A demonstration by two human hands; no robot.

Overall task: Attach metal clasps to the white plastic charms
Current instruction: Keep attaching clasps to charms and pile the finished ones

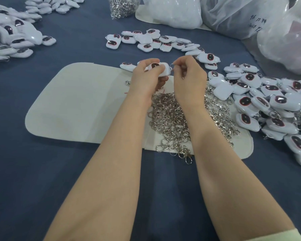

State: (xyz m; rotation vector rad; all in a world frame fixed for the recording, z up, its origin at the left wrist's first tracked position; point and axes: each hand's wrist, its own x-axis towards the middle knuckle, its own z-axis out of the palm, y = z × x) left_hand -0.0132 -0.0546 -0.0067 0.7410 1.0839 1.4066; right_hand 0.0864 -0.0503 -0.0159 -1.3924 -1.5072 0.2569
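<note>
My left hand [149, 73] grips a white plastic charm [164, 69] with a dark oval window, held above the white mat [68, 101]. My right hand [189, 73] pinches a small metal ring [172, 65] at the charm's right corner. Below both hands a heap of silver metal clasps [177, 119] lies on the mat. Loose white charms [156, 41] lie in an arc behind the hands. A larger pile of charms [271, 108], some with clasps showing, sits to the right.
Another heap of white charms [12, 37] lies at the far left on the blue cloth [33, 162]. A clear bag of clasps [122, 6] stands at the back. Big plastic bags [250, 16] fill the back right.
</note>
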